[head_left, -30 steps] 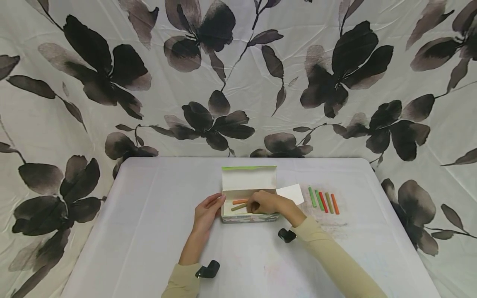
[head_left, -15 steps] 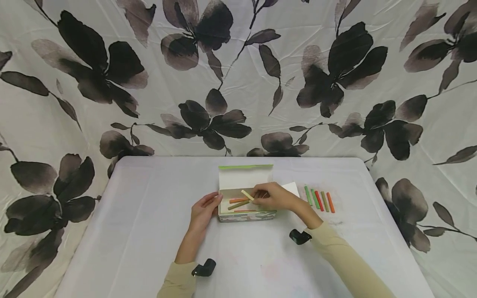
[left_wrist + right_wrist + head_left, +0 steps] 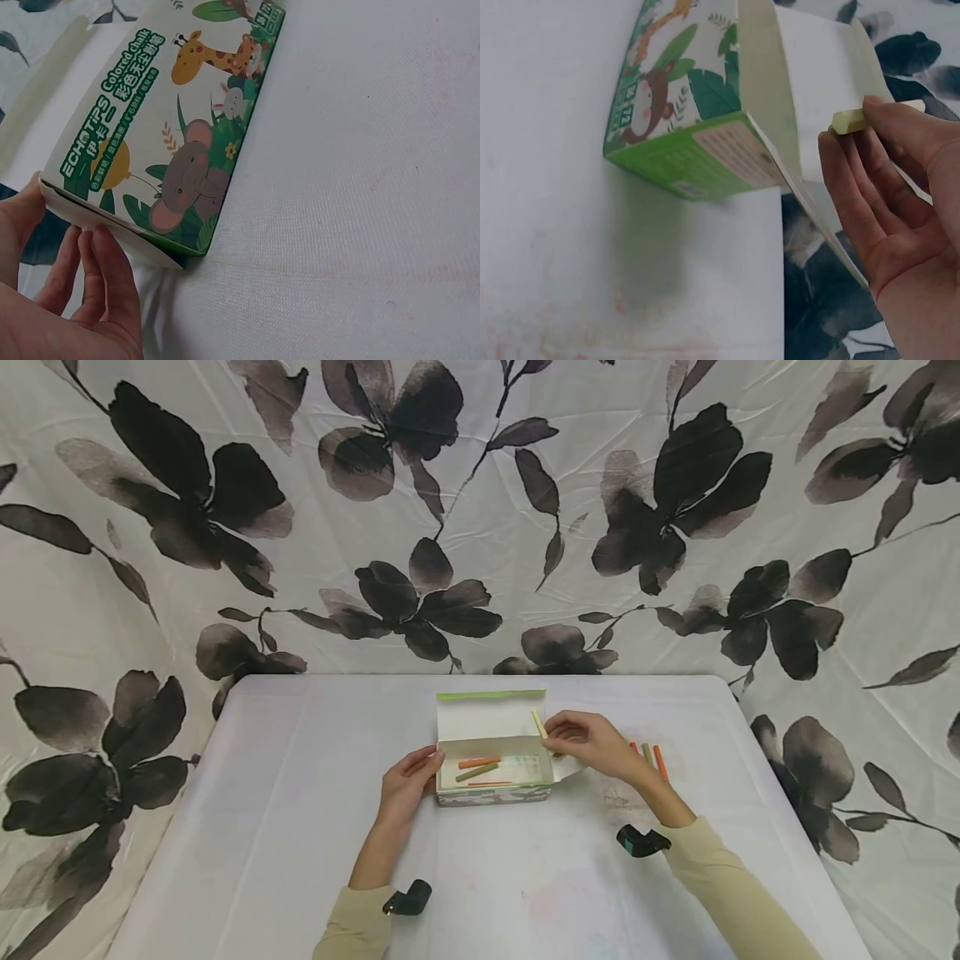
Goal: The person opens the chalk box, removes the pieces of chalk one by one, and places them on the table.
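A colored chalk box [image 3: 492, 796], printed with cartoon animals, stands on the table with its lid raised. Inside lie an orange chalk stick [image 3: 478, 762], an olive one [image 3: 477, 772] and another orange one along the front wall. At the box's left end my left hand [image 3: 403, 787] holds it, thumb at the corner and fingertips against the end flap [image 3: 112, 225]. My right hand [image 3: 596, 745] pinches a pale yellow chalk stick [image 3: 851, 121] between thumb and fingers, raised just beyond the box's right end, over the open right flap [image 3: 567, 768].
To the right, partly behind my right hand, a row of chalk sticks [image 3: 661, 763] lies on the white tablecloth [image 3: 300, 760]. Chalk smudges mark the cloth around it. A floral curtain [image 3: 480, 510] hangs behind the table.
My right hand has come up out of the box with the pale yellow chalk stick and moved right, past the box's end. My left hand stays at the left end.
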Tool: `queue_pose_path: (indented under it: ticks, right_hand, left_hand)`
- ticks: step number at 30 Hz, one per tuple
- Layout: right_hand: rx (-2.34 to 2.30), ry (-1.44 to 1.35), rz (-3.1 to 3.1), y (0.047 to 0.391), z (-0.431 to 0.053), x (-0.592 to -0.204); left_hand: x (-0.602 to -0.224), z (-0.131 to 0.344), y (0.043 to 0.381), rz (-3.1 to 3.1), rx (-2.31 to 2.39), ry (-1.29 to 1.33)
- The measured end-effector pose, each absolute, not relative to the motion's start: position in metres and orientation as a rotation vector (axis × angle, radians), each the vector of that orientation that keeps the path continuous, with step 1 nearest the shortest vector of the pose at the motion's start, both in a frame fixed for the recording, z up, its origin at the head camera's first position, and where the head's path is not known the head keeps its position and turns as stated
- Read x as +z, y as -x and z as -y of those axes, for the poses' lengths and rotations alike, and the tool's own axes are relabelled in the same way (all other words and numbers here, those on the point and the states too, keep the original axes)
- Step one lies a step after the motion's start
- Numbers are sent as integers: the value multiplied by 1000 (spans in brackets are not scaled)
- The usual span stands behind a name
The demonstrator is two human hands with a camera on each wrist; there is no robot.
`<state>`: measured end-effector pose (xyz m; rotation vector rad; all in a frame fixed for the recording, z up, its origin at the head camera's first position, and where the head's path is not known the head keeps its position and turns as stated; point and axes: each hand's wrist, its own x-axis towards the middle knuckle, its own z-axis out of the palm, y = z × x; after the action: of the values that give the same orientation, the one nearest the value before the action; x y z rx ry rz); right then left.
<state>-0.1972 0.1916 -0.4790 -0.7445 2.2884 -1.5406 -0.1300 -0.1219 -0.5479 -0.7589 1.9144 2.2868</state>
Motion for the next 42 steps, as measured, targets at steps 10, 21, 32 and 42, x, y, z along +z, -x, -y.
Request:
queue_pose_path:
  ticks: [10, 21, 32, 42]
  right_hand:
    - [-1570, 519, -2376, 186, -235, -467]
    - [-1612, 344, -2392, 169, -279, -477]
    - [-1514, 176, -2433, 143, -304, -508]
    - [-1465, 98, -2372, 131, -312, -535]
  left_hand:
    - [-551, 123, 131, -1920, 2287, 771]
    - [-551, 124, 132, -1957, 2223, 755]
    - [-553, 123, 132, -1960, 2208, 776]
    - [-555, 123, 133, -1961, 2213, 771]
